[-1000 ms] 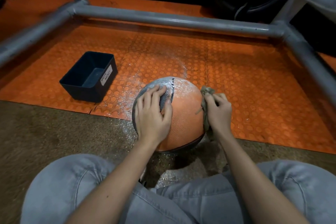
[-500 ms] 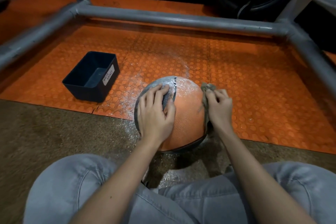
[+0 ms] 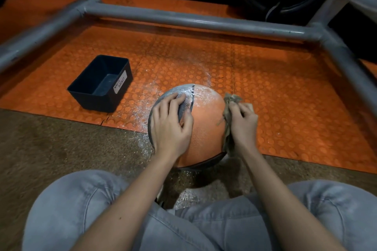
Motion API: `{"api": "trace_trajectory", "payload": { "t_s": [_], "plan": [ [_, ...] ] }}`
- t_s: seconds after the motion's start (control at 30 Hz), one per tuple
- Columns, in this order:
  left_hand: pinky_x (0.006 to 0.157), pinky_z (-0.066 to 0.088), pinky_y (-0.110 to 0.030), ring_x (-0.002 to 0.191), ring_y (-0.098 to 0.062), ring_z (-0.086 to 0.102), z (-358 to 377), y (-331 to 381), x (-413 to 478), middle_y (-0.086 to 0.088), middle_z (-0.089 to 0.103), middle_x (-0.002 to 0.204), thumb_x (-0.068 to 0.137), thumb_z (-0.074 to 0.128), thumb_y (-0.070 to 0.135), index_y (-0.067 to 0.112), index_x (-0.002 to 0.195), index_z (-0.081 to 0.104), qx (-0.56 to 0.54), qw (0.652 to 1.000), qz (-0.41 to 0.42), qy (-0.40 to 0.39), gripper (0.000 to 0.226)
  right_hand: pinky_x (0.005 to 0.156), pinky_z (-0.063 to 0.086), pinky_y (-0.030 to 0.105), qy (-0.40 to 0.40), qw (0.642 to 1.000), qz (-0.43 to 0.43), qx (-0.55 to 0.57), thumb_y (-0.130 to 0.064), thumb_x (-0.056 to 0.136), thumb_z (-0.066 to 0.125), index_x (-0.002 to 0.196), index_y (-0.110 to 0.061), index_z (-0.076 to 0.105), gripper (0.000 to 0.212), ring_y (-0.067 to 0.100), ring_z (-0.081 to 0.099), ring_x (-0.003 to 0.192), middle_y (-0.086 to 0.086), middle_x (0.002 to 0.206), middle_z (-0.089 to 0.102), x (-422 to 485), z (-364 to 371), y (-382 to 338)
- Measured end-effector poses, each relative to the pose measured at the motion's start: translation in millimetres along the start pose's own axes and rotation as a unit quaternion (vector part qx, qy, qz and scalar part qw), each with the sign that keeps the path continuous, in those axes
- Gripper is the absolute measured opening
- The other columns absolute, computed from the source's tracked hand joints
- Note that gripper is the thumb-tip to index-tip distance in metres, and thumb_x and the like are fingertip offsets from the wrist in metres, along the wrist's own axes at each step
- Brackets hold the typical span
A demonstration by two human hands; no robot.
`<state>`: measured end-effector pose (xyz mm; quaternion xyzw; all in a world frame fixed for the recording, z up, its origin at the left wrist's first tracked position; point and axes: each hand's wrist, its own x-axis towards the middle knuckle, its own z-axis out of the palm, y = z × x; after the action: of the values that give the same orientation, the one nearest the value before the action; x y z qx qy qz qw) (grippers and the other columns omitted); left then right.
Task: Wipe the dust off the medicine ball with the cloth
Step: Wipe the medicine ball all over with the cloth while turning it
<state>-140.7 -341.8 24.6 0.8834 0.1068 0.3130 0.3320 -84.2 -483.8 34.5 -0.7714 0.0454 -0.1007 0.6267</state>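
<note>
Wiping looked half done: white dust (image 3: pixel 204 96) lay atop the ball (image 3: pixel 206 130), at 12 o'clock. The ball sat on the floor (image 3: pixel 61 140) at the mat's (image 3: pixel 285 87) near edge. The left hand (image 3: pixel 169 126) lay spread over its 9 o'clock side, steadying it; the right hand (image 3: pixel 242 123) pinched the bunched cloth (image 3: pixel 228 112) against its 3 o'clock side. Next, the cloth probably needed sweeping up across that dust
</note>
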Motion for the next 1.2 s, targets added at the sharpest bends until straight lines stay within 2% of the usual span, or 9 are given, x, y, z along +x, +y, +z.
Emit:
{"api": "trace_trajectory", "payload": {
  "t_s": [0.17,0.23,0.4,0.53,0.67,0.9,1.0,1.1,1.2],
  "plan": [
    [0.098,0.034,-0.037,0.119,-0.019,0.04,-6,-5,4,0.0,0.051,0.13,0.089,0.031,0.042,0.018,0.123,0.056,0.0,1.0,-0.005,-0.006,0.048,0.076,0.021,0.025,0.004,0.938,-0.296,-0.183,-0.037,0.085,0.051,0.079,-0.019,0.071,0.028,0.013,0.04,0.091,-0.009,0.095,0.06,-46,22,-12],
    [0.098,0.031,-0.033,0.121,-0.016,0.038,-7,-6,5,0.002,0.049,0.132,0.089,0.03,0.044,0.019,0.125,0.054,0.0,1.0,0.002,-0.021,0.05,0.077,0.022,0.027,-0.005,0.945,-0.27,-0.183,-0.038,0.086,0.051,0.073,-0.02,0.068,0.028,0.013,0.04,0.09,-0.013,0.092,0.058,-31,14,-4],
    [0.099,0.032,-0.036,0.122,-0.017,0.038,-3,-3,4,0.004,0.048,0.133,0.089,0.03,0.044,0.021,0.125,0.053,0.013,1.0,0.006,-0.026,0.049,0.073,0.034,0.028,0.005,1.0,0.012,-0.01,-0.018,0.092,0.057,0.051,-0.019,0.047,0.043,0.011,0.046,0.073,-0.009,0.073,0.044,6,-8,11],
    [0.099,0.036,-0.043,0.121,-0.017,0.038,-3,-3,2,0.003,0.049,0.132,0.088,0.03,0.044,0.019,0.125,0.054,0.015,1.0,-0.024,-0.005,0.05,0.083,0.03,0.031,-0.011,0.99,-0.112,-0.086,-0.03,0.089,0.055,0.062,-0.019,0.059,0.03,0.017,0.043,0.093,-0.015,0.086,0.05,-25,9,-5],
    [0.101,0.035,-0.044,0.122,-0.016,0.036,-7,-5,0,0.003,0.048,0.134,0.089,0.03,0.045,0.019,0.128,0.051,0.008,1.0,-0.018,-0.013,0.051,0.073,0.017,0.025,-0.009,0.937,-0.292,-0.192,-0.037,0.086,0.049,0.076,-0.019,0.067,0.027,0.012,0.038,0.091,-0.011,0.094,0.057,-41,17,-11],
    [0.098,0.037,-0.042,0.121,-0.016,0.038,0,3,-1,0.005,0.049,0.133,0.087,0.031,0.047,0.021,0.126,0.053,0.018,1.0,-0.012,-0.011,0.051,0.081,0.033,0.045,0.021,0.996,-0.029,-0.076,-0.022,0.093,0.054,0.05,-0.018,0.044,0.044,0.028,0.046,0.085,-0.01,0.072,0.042,2,-7,17],
    [0.098,0.039,-0.047,0.12,-0.02,0.039,-1,0,-3,0.003,0.05,0.132,0.087,0.032,0.044,0.019,0.124,0.054,0.016,0.999,-0.031,0.01,0.05,0.085,0.033,0.041,0.021,0.978,-0.136,-0.155,-0.034,0.091,0.046,0.069,-0.014,0.061,0.033,0.024,0.043,0.094,-0.006,0.092,0.054,-29,9,1],
    [0.101,0.035,-0.045,0.122,-0.021,0.036,-4,-2,-2,0.001,0.047,0.136,0.087,0.027,0.047,0.019,0.129,0.051,0.02,0.999,-0.031,-0.006,0.055,0.076,0.026,0.033,0.003,0.909,-0.327,-0.258,-0.034,0.087,0.046,0.094,-0.016,0.072,0.032,0.02,0.04,0.092,0.001,0.102,0.063,-54,27,-9],
    [0.102,0.034,-0.043,0.121,-0.02,0.037,-4,-1,0,0.001,0.047,0.136,0.088,0.028,0.047,0.019,0.13,0.051,0.03,0.999,-0.005,-0.021,0.055,0.075,0.024,0.033,-0.009,0.894,-0.354,-0.274,-0.035,0.089,0.046,0.097,-0.015,0.071,0.033,0.019,0.039,0.092,0.002,0.103,0.062,-46,24,-8]
  ]
}}
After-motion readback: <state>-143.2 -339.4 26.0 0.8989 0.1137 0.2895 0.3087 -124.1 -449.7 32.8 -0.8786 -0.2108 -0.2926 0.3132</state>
